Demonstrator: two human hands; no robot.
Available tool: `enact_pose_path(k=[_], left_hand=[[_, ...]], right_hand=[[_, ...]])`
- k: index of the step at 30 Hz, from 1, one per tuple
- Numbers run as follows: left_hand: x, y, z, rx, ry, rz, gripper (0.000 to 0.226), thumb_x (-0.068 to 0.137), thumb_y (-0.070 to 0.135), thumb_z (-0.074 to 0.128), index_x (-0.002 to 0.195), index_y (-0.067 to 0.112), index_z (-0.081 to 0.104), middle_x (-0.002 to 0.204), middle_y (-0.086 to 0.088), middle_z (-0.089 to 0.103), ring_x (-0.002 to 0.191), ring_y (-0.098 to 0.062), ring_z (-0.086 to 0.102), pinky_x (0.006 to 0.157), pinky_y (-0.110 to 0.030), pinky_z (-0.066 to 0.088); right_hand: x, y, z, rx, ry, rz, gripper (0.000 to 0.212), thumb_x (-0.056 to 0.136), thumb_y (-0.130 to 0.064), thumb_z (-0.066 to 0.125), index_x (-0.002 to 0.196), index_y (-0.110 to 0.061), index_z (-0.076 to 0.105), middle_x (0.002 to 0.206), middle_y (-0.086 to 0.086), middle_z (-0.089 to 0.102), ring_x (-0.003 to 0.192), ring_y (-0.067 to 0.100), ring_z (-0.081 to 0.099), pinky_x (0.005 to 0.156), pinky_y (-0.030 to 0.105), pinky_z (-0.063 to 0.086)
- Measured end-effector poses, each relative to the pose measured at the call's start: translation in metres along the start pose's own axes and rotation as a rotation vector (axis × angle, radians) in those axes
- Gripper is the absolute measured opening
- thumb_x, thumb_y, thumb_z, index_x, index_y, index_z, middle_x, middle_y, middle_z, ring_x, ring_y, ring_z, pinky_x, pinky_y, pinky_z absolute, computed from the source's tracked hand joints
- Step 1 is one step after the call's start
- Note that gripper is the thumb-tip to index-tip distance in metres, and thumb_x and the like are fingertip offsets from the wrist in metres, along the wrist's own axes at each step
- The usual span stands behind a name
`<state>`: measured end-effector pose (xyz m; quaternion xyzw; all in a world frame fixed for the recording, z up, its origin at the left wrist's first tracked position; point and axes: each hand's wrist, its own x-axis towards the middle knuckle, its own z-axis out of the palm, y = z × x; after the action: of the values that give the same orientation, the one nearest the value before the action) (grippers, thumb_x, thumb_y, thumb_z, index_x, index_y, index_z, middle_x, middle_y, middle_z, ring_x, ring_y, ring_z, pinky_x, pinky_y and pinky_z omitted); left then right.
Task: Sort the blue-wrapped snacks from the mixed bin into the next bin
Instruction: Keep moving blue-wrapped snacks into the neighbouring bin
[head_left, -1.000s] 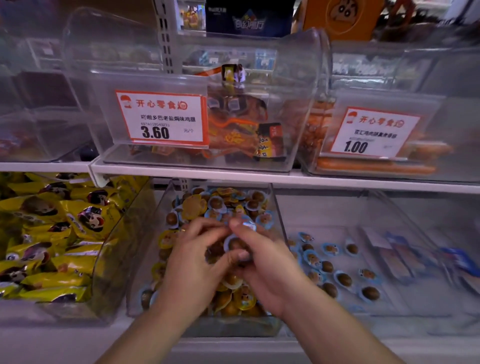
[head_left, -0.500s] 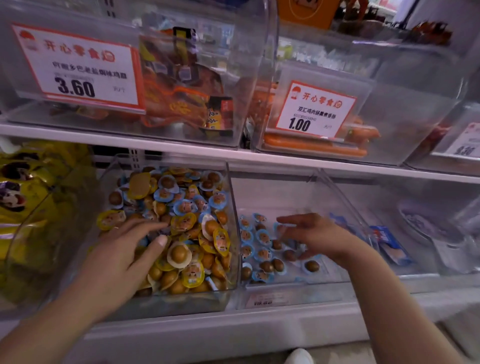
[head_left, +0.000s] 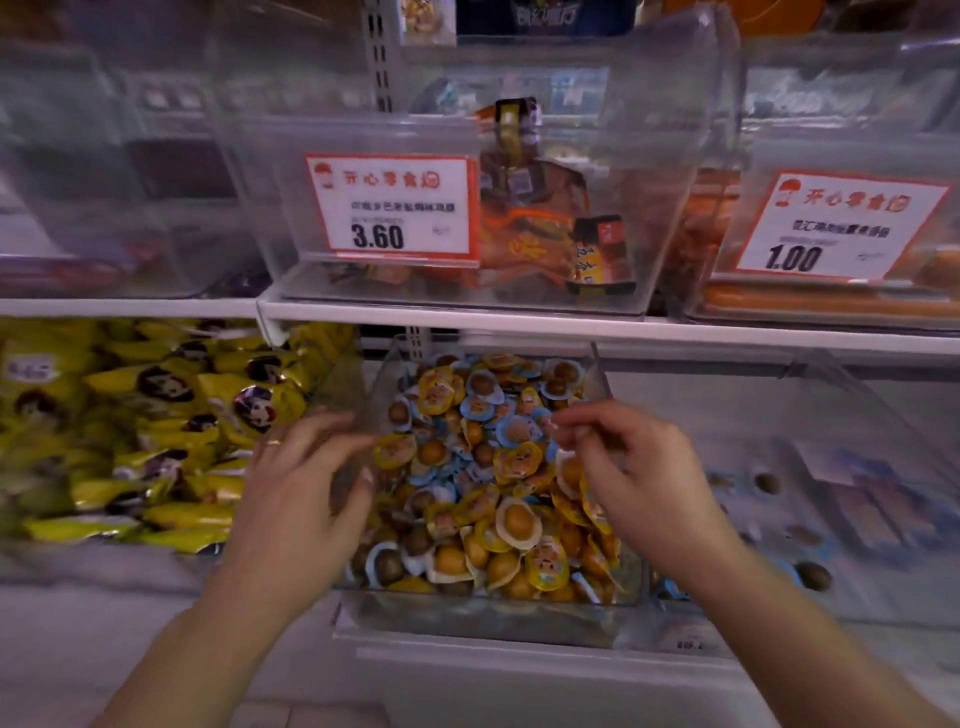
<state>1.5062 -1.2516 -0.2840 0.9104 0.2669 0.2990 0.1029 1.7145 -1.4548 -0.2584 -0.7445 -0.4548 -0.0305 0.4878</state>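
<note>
The mixed bin (head_left: 597, 374), a clear plastic tub on the lower shelf (head_left: 519, 660), serves as the landmark. It is heaped with small round snacks, blue-wrapped snacks (head_left: 480, 408) mingled with yellow-wrapped ones (head_left: 436, 389). The left hand (head_left: 301, 493) sits at the bin's left wall, fingers spread and loosely curved, holding nothing, with a ring on one finger. The right hand (head_left: 628, 467) hovers over the right side of the heap, its fingertips drawn together as if pinching; whether anything lies between them I cannot tell. Right of the mixed bin stands the next bin (head_left: 810, 384), clear too, with a few blue-wrapped pieces scattered on its floor, blurred. Left of the mixed bin lie yellow packets (head_left: 156, 426). Above it, on the upper shelf, a clear tub carries a price tag (head_left: 389, 208) reading 3.60.
</note>
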Motion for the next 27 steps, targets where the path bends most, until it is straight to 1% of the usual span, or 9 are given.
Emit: enact_pose_path(k=[4, 8, 11, 13, 15, 18, 20, 24, 27], left_hand=[[-0.014, -0.019, 0.002, -0.031, -0.153, -0.008, 0.037, 0.088, 0.04, 0.049, 0.118, 0.03, 0.068, 0.144, 0.004, 0.047, 0.129, -0.023, 0.049, 0.102, -0.046, 0.045], [-0.02, -0.025, 0.006, -0.049, -0.158, 0.068, 0.038, 0.085, 0.037, 0.053, 0.121, 0.035, 0.065, 0.142, 0.007, 0.048, 0.129, -0.016, 0.047, 0.103, -0.049, 0.042], [-0.021, -0.024, 0.005, -0.052, -0.111, 0.079, 0.035, 0.086, 0.037, 0.055, 0.118, 0.034, 0.067, 0.143, 0.003, 0.049, 0.136, -0.016, 0.043, 0.114, -0.054, 0.031], [-0.022, -0.022, 0.002, -0.019, -0.105, 0.12, 0.03, 0.086, 0.044, 0.052, 0.11, 0.036, 0.069, 0.145, 0.001, 0.048, 0.144, -0.019, 0.035, 0.119, -0.056, 0.02], [-0.021, -0.022, -0.002, 0.034, -0.181, 0.118, 0.034, 0.087, 0.062, 0.046, 0.099, 0.041, 0.07, 0.153, 0.004, 0.039, 0.151, -0.018, 0.018, 0.121, -0.056, 0.008], [-0.022, -0.019, -0.004, 0.196, -0.363, 0.044, 0.073, 0.072, 0.093, 0.019, 0.099, 0.046, 0.069, 0.16, 0.009, 0.027, 0.152, -0.017, -0.007, 0.118, -0.055, -0.012], [-0.023, -0.011, -0.001, 0.23, -0.409, -0.002, 0.082, 0.065, 0.097, 0.012, 0.106, 0.051, 0.067, 0.158, 0.009, 0.03, 0.152, -0.018, -0.008, 0.115, -0.057, -0.016], [-0.019, 0.003, 0.004, 0.149, -0.429, -0.148, 0.044, 0.074, 0.084, 0.047, 0.094, 0.052, 0.071, 0.143, 0.014, 0.045, 0.151, -0.018, 0.003, 0.114, -0.063, -0.011], [-0.021, 0.006, 0.007, 0.136, -0.427, -0.216, 0.026, 0.078, 0.067, 0.062, 0.085, 0.046, 0.074, 0.15, 0.016, 0.04, 0.151, -0.016, 0.007, 0.115, -0.063, -0.006]], right_hand=[[-0.004, -0.027, 0.06, -0.182, -0.347, -0.209, 0.031, 0.098, -0.027, 0.054, 0.127, -0.025, 0.064, 0.12, -0.008, 0.063, 0.112, 0.008, 0.058, 0.097, 0.026, 0.047], [-0.002, -0.035, 0.109, -0.4, -0.63, -0.164, 0.06, 0.093, -0.052, 0.054, 0.147, -0.032, 0.038, 0.143, -0.001, 0.044, 0.132, 0.024, 0.044, 0.108, 0.04, 0.041], [0.007, -0.036, 0.127, -0.564, -0.735, -0.18, 0.065, 0.086, -0.062, 0.057, 0.143, -0.034, 0.044, 0.14, 0.003, 0.043, 0.13, 0.028, 0.04, 0.108, 0.043, 0.04], [0.016, -0.036, 0.125, -0.473, -0.809, -0.14, 0.055, 0.085, -0.057, 0.064, 0.133, -0.033, 0.055, 0.129, 0.002, 0.048, 0.121, 0.024, 0.047, 0.101, 0.041, 0.045], [0.023, -0.031, 0.116, -0.408, -0.865, -0.118, 0.037, 0.085, -0.048, 0.069, 0.119, -0.033, 0.066, 0.113, -0.003, 0.055, 0.108, 0.017, 0.054, 0.091, 0.037, 0.048], [0.028, -0.02, 0.099, -0.324, -0.812, -0.027, 0.024, 0.086, -0.039, 0.073, 0.11, -0.036, 0.071, 0.107, -0.013, 0.062, 0.1, 0.006, 0.058, 0.088, 0.031, 0.05], [0.029, -0.015, 0.092, -0.241, -0.713, 0.058, 0.024, 0.086, -0.035, 0.074, 0.11, -0.037, 0.071, 0.111, -0.016, 0.063, 0.103, 0.003, 0.06, 0.089, 0.026, 0.05], [0.026, -0.012, 0.092, -0.071, -0.56, 0.15, 0.013, 0.087, -0.029, 0.074, 0.093, -0.04, 0.07, 0.09, -0.02, 0.071, 0.087, -0.005, 0.064, 0.076, 0.018, 0.05], [0.021, -0.012, 0.093, 0.027, -0.483, 0.181, 0.006, 0.088, -0.024, 0.074, 0.09, -0.029, 0.073, 0.079, -0.012, 0.072, 0.074, -0.001, 0.065, 0.064, 0.02, 0.049]])
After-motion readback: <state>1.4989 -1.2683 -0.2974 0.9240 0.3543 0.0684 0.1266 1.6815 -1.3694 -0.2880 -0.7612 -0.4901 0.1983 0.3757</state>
